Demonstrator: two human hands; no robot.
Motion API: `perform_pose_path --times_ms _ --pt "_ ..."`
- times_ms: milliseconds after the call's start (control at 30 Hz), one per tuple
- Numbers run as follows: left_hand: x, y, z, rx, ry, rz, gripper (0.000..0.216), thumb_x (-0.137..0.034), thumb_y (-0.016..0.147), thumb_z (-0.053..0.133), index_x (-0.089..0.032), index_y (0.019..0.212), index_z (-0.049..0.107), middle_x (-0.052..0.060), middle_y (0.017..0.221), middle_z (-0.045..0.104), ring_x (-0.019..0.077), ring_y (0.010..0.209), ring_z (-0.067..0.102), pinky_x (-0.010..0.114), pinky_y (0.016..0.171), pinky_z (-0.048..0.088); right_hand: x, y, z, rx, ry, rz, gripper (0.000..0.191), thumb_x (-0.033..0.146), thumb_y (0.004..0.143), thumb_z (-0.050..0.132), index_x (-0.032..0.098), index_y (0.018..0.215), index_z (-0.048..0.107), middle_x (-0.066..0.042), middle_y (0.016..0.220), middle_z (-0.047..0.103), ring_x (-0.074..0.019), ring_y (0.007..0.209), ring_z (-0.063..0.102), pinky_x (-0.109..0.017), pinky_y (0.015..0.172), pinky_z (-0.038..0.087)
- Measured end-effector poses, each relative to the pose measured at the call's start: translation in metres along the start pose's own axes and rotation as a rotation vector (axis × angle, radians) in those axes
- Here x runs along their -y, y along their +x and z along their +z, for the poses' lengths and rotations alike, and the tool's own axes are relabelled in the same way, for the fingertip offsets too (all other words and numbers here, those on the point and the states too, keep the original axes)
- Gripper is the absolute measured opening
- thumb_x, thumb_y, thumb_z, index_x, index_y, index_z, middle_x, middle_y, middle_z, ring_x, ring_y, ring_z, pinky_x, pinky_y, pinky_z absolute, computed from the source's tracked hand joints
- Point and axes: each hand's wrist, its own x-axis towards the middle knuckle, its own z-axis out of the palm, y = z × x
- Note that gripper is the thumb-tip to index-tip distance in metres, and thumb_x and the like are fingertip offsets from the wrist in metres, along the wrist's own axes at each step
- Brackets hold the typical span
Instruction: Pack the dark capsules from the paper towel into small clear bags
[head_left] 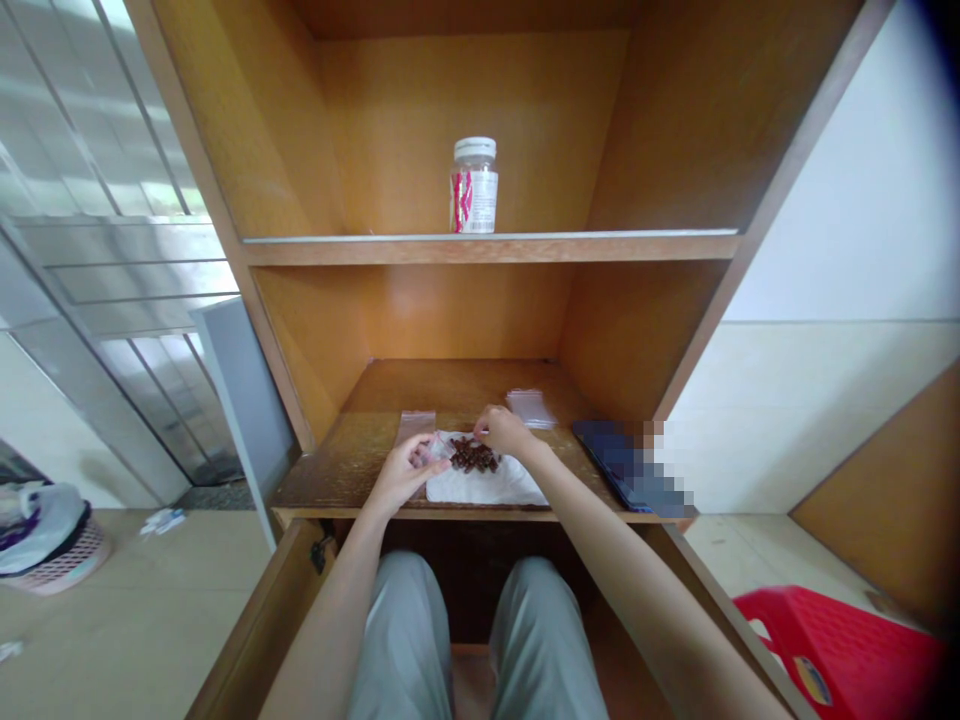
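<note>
Shelf: wooden cabinet shelf [322,480] beneath both hands.
Cloth: white cloth [487,488] just below the right hand.
Pile: dark brown pieces [474,456] on the cloth, between the hands, nearer the right.
Left hand [405,472]: curled, gripping a small clear plastic bag [438,447].
Right hand [506,430]: fingers pinched; anything held cannot be told.

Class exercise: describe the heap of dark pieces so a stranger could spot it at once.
In the wooden cabinet, find the lower shelf. There, small dark brown pieces heap on a white cloth, between the left hand and right hand.
</note>
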Motion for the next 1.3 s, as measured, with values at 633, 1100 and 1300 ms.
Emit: perform_pose_path --times_ms 633,1100,1300 --pt "0.001 0.000 0.000 -0.001 0.033 0.021 0.048 -0.040 0.064 0.065 -0.015 0.104 0.054 0.001 0.072 0.052 0.0092 0.059 0.044 0.022 0.056 0.036 0.009 -0.001 -0.002 0.077 -0.060 0.101 0.014 0.023 0.065 0.058 0.017 0.071 0.070 -0.012 0.082 0.068 -0.0221 0.079 0.062 -0.027 0.066 0.044" --pt "-0.001 -0.001 0.001 -0.008 -0.011 0.013 0.049 -0.040 0.063 0.066 -0.015 0.103 0.053 0.002 0.077 0.056 0.0125 0.067 0.051 0.024 0.060 0.039 0.036 -0.007 -0.007 0.036 0.763 -0.155 0.013 0.025 0.064 0.061 0.014 0.069 0.067 -0.003 0.074 0.067 -0.0122 0.069 0.059 -0.021 0.065 0.044" --pt "-0.004 -0.001 0.001 0.013 -0.007 0.020 0.048 -0.041 0.064 0.066 -0.015 0.103 0.053 0.003 0.079 0.057 0.0116 0.064 0.050 0.023 0.058 0.038 0.042 -0.013 -0.002 0.020 0.801 -0.303 0.012 0.026 0.068 0.060 0.017 0.069 0.068 -0.004 0.080 0.067 -0.0141 0.076 0.061 -0.026 0.073 0.045"
